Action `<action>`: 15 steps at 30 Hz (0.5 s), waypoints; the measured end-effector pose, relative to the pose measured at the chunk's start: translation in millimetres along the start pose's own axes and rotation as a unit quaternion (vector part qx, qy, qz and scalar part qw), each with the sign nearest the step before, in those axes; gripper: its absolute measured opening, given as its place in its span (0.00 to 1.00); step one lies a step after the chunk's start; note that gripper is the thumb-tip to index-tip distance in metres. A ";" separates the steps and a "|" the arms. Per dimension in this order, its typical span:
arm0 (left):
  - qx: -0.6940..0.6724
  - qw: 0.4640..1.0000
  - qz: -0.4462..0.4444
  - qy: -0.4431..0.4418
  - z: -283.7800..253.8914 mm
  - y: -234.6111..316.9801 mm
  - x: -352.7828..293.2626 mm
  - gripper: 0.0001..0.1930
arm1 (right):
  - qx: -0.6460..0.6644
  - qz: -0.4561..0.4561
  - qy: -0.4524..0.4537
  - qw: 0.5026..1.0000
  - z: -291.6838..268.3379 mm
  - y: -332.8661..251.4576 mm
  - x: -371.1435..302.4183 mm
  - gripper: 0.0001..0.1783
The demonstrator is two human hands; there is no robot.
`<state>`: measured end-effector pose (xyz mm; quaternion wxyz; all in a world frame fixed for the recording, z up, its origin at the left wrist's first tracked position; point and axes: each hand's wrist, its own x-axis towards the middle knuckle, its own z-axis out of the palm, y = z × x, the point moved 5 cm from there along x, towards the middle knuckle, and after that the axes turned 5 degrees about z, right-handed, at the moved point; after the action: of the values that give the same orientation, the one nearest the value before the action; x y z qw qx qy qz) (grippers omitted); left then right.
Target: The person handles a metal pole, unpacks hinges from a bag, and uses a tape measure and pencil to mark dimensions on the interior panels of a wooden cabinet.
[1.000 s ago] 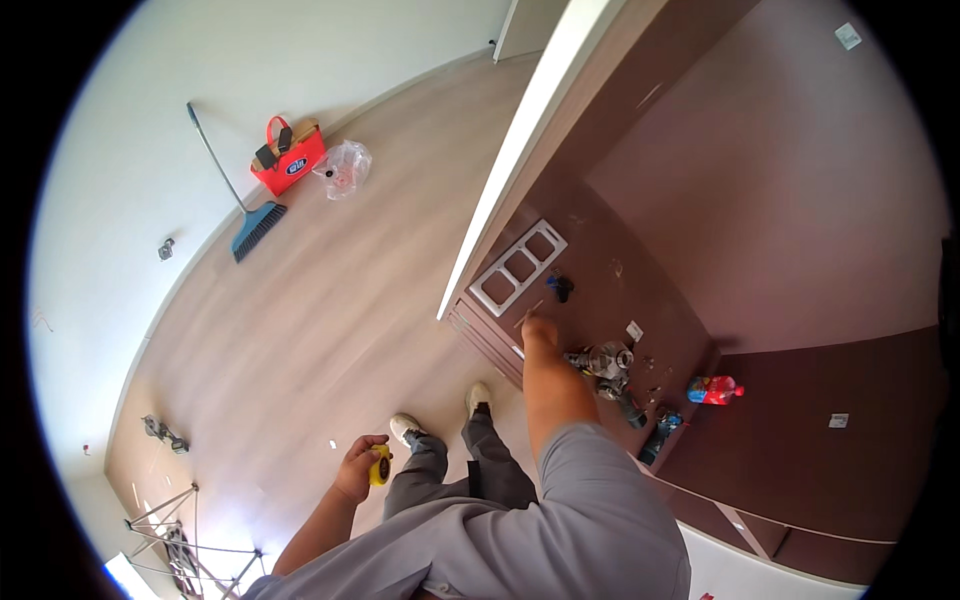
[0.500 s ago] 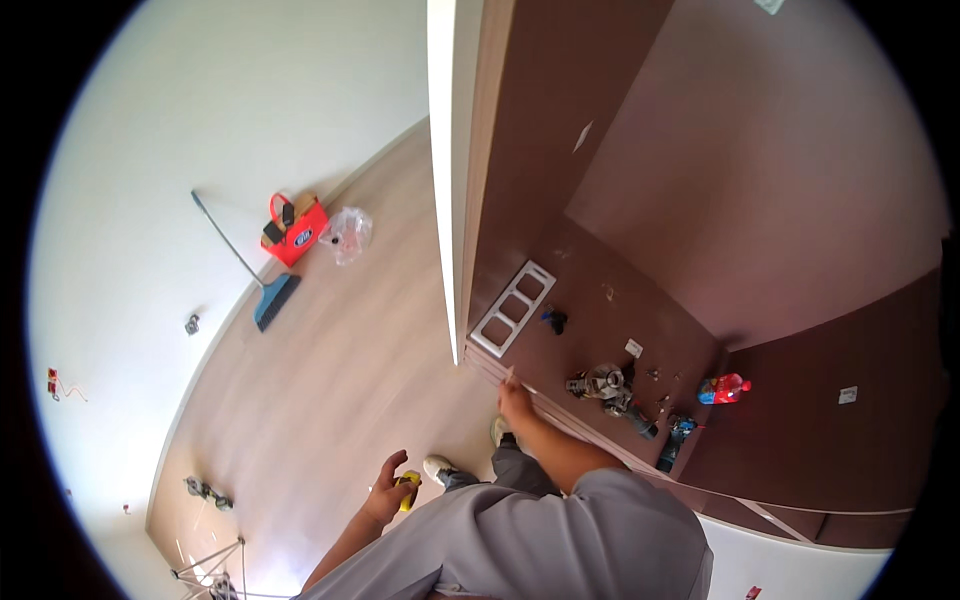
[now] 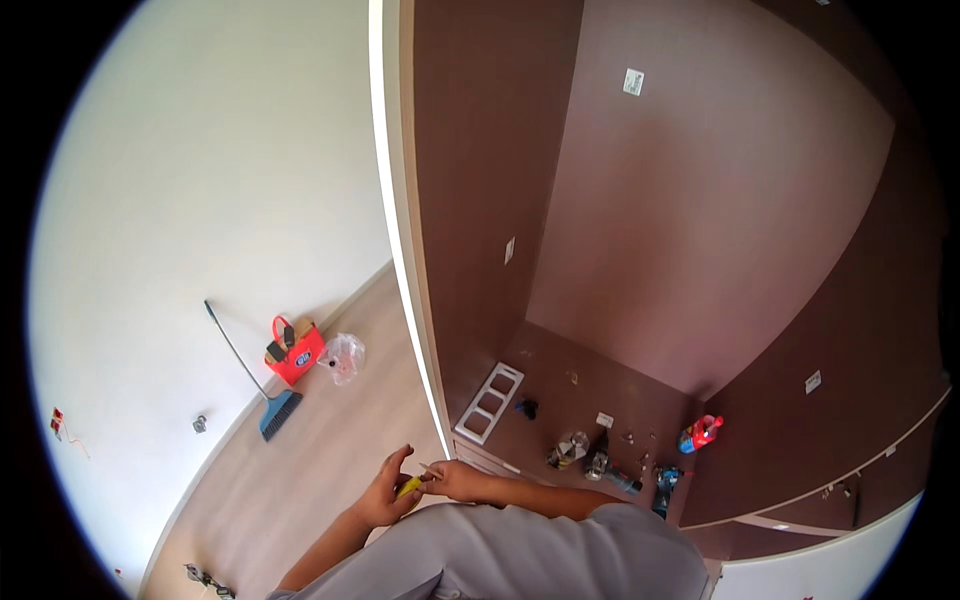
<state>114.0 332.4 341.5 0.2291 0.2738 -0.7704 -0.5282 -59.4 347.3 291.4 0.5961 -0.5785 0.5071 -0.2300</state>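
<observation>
My left hand [image 3: 377, 498] is closed round a yellow tape measure [image 3: 409, 486] in front of my body, its thumb and forefinger sticking up. Close against it, my right hand [image 3: 456, 481] pinches a thin, light stick that looks like a pencil [image 3: 430, 469]. The two hands meet at the tape measure, and fingers hide part of it. Beyond my right arm is the brown cabinet bottom [image 3: 548, 405], where a white frame with three openings [image 3: 488, 403] lies near the left side panel.
Power tools [image 3: 598, 462], a blue and black drill [image 3: 667, 486] and a red bottle [image 3: 701, 433] stand in the cabinet. Its light front edge [image 3: 405, 230] rises beside me. Along the left wall are a broom [image 3: 279, 412], a red bag [image 3: 296, 358] and a clear plastic bag [image 3: 345, 358].
My right hand has left the cabinet's front edge and come left to my left hand. My view has tilted up, showing more of the cabinet's back. The left hand keeps the tape measure.
</observation>
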 end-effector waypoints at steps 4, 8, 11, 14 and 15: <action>0.096 0.992 0.060 0.053 -4.5 5.8 9.2 0.44 | 0.079 -0.037 -0.007 0.996 -46.5 -34.9 2.0 0.15; -0.098 0.977 -0.168 0.086 -25.9 -47.7 -8.8 0.39 | 0.262 -0.138 0.052 0.954 -182.4 -67.6 12.5 0.09; -0.199 0.930 -0.293 0.100 -1.2 -120.0 -69.7 0.25 | 0.406 -0.225 0.237 0.853 -322.1 -87.7 15.7 0.02; -0.052 0.916 -0.398 0.030 27.8 -154.0 -116.5 0.19 | 0.484 -0.279 0.291 0.777 -429.7 -103.0 2.9 0.04; -0.028 0.914 -0.405 0.026 32.1 -137.5 -122.7 0.18 | 0.511 -0.283 0.292 0.757 -454.2 -99.9 5.8 0.05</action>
<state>209.5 395.9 193.7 0.0230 0.5691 -0.5723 -0.5900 -421.4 112.5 465.0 0.5336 -0.2103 0.2767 -0.7710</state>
